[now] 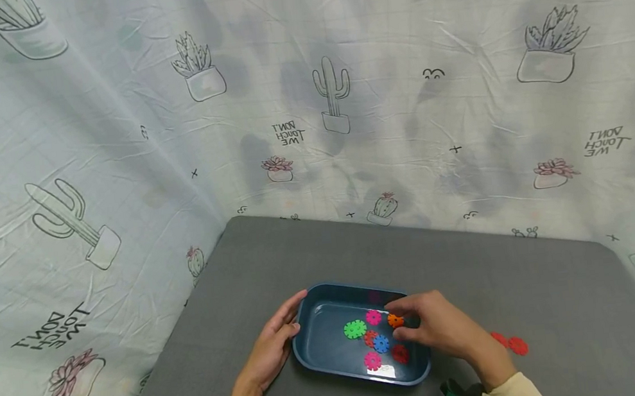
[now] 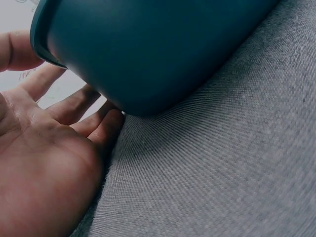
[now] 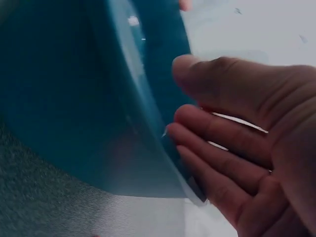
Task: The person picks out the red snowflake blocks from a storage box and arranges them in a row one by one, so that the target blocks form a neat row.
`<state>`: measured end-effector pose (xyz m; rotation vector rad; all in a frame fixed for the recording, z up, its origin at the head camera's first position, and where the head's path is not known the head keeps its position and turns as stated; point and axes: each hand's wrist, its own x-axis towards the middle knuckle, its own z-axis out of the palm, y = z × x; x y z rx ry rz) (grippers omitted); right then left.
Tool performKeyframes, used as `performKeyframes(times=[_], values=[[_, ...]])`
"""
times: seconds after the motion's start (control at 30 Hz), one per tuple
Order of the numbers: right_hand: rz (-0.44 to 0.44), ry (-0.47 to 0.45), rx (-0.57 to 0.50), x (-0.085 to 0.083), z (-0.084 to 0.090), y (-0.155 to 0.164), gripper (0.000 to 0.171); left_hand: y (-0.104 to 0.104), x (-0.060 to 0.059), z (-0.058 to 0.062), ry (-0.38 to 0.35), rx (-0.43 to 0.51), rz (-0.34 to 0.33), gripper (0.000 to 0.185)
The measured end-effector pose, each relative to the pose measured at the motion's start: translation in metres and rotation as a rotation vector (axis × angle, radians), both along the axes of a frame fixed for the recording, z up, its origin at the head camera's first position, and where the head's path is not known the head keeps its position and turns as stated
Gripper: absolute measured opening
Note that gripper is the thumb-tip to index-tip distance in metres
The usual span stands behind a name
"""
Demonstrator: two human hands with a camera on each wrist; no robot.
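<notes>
A blue rectangular tray (image 1: 326, 361) lies on the grey cloth, also filling much of the left wrist view. My left hand (image 1: 272, 348) holds its left end, thumb at the rim and fingers along the outer wall (image 2: 143, 54). Over the right end of the tray hovers my right hand (image 1: 438, 324), thumb and forefinger apart. An orange notched disc (image 1: 395, 320) shows between those fingertips; no disc is seen gripped in the right wrist view. Inside the tray lie several more notched plastic discs: green (image 1: 355, 329), pink (image 1: 373, 360), blue (image 1: 381, 343) and red (image 1: 400, 354).
Red discs (image 1: 518, 346) lie on the grey cloth (image 1: 566, 301) to the right of the tray, beside my right wrist. A white curtain (image 1: 387, 87) printed with cacti hangs behind and to the left of the table.
</notes>
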<state>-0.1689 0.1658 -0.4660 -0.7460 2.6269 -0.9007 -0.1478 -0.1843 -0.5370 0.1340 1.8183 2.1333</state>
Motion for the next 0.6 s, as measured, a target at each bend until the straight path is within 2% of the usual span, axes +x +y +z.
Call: performKeyframes(times=[0.23, 0.33, 0.43, 0.6], values=[[0.156, 0.121, 0.221, -0.007, 0.002, -0.015, 0.038, -0.001, 0.000, 0.000, 0.005, -0.004, -0.013, 0.058], [0.206, 0.174, 0.295, -0.008, 0.002, -0.020, 0.030, -0.001, 0.000, 0.000, 0.021, 0.006, -0.027, 0.058], [0.206, 0.196, 0.378, -0.006, 0.002, -0.025, 0.024, -0.002, 0.000, 0.000, 0.027, 0.010, -0.032, 0.059], [0.136, 0.250, 0.493, -0.001, 0.000, -0.033, 0.017, -0.002, 0.000, -0.001, 0.028, 0.006, -0.031, 0.059]])
